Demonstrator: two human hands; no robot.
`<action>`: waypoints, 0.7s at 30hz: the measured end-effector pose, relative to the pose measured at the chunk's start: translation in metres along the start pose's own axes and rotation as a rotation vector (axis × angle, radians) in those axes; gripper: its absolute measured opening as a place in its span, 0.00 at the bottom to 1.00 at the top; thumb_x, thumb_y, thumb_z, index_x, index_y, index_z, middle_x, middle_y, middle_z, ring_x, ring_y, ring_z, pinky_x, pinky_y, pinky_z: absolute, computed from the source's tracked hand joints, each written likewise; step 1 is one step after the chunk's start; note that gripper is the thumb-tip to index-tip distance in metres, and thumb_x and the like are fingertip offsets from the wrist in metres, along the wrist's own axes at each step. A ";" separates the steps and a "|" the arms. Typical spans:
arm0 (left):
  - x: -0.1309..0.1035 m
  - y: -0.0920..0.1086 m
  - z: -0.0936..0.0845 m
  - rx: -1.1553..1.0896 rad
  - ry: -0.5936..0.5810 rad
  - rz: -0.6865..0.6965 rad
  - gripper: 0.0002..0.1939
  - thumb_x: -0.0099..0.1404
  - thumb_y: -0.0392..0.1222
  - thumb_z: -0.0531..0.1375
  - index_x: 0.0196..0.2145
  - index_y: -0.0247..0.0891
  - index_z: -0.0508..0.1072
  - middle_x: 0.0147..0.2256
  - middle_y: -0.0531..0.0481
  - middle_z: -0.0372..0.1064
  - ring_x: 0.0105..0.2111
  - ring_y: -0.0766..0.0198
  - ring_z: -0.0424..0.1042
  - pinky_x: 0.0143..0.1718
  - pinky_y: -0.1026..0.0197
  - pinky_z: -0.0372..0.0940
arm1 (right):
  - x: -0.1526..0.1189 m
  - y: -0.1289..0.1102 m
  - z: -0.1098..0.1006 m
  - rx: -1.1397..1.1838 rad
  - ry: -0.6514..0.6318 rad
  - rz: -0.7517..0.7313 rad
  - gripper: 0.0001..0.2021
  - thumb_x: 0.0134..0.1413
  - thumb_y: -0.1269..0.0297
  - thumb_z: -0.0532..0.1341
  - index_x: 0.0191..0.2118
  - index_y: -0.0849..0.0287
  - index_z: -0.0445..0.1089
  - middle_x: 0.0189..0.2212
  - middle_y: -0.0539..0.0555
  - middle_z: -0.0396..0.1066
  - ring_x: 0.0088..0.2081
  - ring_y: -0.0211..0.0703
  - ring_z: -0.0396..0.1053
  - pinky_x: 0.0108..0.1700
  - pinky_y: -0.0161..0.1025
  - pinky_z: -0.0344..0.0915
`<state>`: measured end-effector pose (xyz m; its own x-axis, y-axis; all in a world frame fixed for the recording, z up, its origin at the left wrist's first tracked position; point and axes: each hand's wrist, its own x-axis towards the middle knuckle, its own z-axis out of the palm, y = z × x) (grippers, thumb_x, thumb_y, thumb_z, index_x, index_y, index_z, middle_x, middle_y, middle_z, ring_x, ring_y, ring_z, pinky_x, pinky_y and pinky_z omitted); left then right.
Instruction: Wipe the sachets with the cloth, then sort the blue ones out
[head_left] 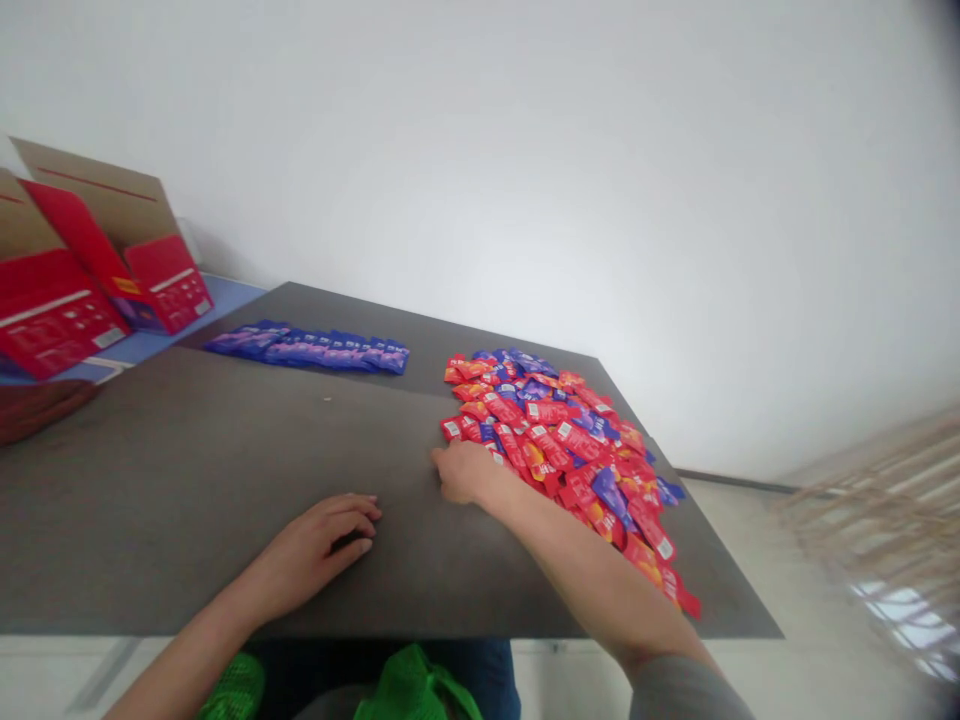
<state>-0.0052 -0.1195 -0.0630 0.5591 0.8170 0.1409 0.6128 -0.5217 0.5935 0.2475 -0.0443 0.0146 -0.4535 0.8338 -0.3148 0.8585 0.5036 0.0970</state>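
Observation:
My left hand rests on the dark grey table, its fingers loosely bent, a gap between thumb and fingers, and nothing held. To its right, my right hand is at the left edge of a heap of small red packets and purple-blue packets. Its fingers are curled in closely, and whatever may be between them is hidden. Some of the heap lies behind my right forearm. Farther back on the left, a row of overlapping purple-blue packets lies on the tabletop.
Two open red cardboard boxes stand on a blue surface at the far left. Another person's hand lies at the table's left edge. A white wall rises behind the table. Something green shows at my lap.

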 end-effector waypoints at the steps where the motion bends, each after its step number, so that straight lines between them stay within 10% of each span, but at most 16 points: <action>1: 0.000 0.002 -0.001 -0.005 0.002 -0.002 0.09 0.70 0.45 0.59 0.40 0.45 0.79 0.52 0.50 0.76 0.59 0.55 0.70 0.61 0.52 0.66 | 0.002 -0.002 -0.002 -0.002 0.013 0.010 0.16 0.53 0.72 0.66 0.49 0.64 0.74 0.43 0.68 0.77 0.45 0.58 0.77 0.41 0.43 0.72; 7: -0.003 0.007 -0.001 -0.042 0.019 0.016 0.06 0.70 0.40 0.59 0.40 0.45 0.78 0.52 0.50 0.75 0.59 0.56 0.69 0.61 0.53 0.64 | -0.001 0.005 -0.033 0.060 0.211 0.035 0.12 0.57 0.77 0.60 0.46 0.62 0.70 0.41 0.63 0.77 0.44 0.50 0.76 0.43 0.40 0.68; 12: -0.003 0.007 0.000 -0.055 0.028 0.034 0.05 0.69 0.39 0.60 0.40 0.44 0.77 0.51 0.50 0.75 0.59 0.57 0.69 0.62 0.53 0.64 | 0.004 0.021 -0.035 0.666 0.776 0.128 0.16 0.65 0.58 0.58 0.54 0.57 0.61 0.41 0.54 0.74 0.38 0.43 0.74 0.39 0.38 0.69; 16: -0.002 0.007 0.001 -0.043 0.033 0.058 0.05 0.69 0.39 0.60 0.40 0.44 0.77 0.51 0.50 0.75 0.59 0.55 0.69 0.62 0.52 0.63 | 0.013 0.010 0.014 0.833 0.515 0.254 0.13 0.66 0.59 0.57 0.52 0.57 0.65 0.36 0.51 0.74 0.30 0.41 0.73 0.34 0.39 0.70; 21: -0.003 0.004 0.001 -0.044 0.033 0.080 0.06 0.70 0.41 0.59 0.40 0.44 0.77 0.52 0.50 0.75 0.59 0.55 0.69 0.64 0.50 0.61 | 0.009 -0.014 0.043 0.477 0.407 0.362 0.10 0.64 0.60 0.60 0.43 0.60 0.72 0.45 0.65 0.74 0.51 0.57 0.72 0.52 0.51 0.68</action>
<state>-0.0036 -0.1245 -0.0616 0.5865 0.7809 0.2150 0.5413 -0.5754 0.6131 0.2421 -0.0539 -0.0302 -0.0939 0.9946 0.0450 0.9406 0.1035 -0.3234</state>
